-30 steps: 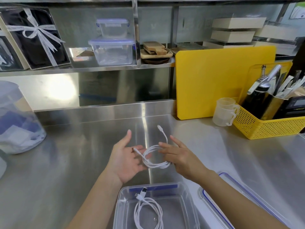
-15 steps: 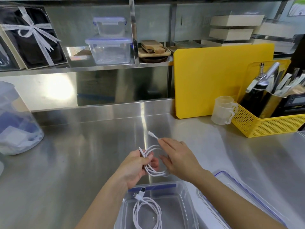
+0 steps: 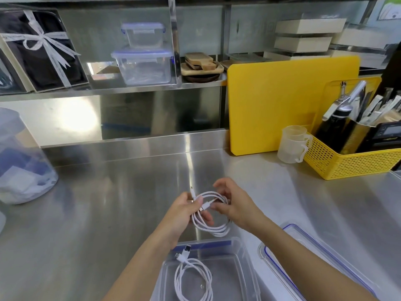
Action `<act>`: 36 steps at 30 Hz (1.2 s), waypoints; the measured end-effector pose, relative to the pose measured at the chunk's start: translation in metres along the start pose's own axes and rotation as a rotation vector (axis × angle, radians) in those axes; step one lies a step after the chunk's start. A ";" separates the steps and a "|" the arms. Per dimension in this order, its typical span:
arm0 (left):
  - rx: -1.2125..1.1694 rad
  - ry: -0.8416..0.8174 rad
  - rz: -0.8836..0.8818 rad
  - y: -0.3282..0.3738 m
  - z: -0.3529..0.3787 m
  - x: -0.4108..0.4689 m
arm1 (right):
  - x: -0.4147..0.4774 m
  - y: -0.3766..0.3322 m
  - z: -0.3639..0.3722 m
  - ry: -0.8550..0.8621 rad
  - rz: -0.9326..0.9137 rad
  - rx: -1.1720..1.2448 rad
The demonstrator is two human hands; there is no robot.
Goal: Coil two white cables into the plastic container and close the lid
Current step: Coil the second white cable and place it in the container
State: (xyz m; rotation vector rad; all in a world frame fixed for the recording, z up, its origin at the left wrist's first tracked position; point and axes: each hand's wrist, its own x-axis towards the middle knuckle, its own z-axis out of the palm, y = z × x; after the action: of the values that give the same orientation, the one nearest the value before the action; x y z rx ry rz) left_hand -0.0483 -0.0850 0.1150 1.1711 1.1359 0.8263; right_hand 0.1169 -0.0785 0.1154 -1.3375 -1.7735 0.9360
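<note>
Clearly, the looped white cable (image 3: pixel 211 216), pinched by my left hand (image 3: pixel 186 211) and right hand (image 3: pixel 235 205) above the clear plastic container (image 3: pixel 243 268), wanted its loose plug tucked before lowering beside the coiled cable (image 3: pixel 193 279).

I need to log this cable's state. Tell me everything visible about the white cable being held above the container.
The held white cable is thin, smooth and rubbery-looking, wound into several loose round loops. The left hand pinches the loops on one side, with one small connector end poking up past its thumb. The right hand grips the opposite side, fingertips by a second plug lying across the coil. The coil hangs tilted in the air, just beyond the open plastic container, touching nothing but the hands.
</note>
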 end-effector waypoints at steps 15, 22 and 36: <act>0.057 0.037 -0.056 -0.004 0.002 0.004 | -0.012 0.008 0.010 0.395 -0.254 -0.380; 0.455 0.185 -0.004 -0.023 0.001 0.001 | -0.028 0.020 0.007 0.267 -0.058 -0.416; 1.003 0.020 -0.150 -0.055 0.028 -0.030 | -0.067 0.029 0.013 -0.117 -0.188 -0.961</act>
State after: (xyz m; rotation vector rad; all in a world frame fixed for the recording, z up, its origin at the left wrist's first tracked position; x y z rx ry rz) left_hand -0.0321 -0.1333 0.0689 1.8423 1.7016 0.0992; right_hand 0.1322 -0.1396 0.0761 -1.6221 -2.5258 -0.0015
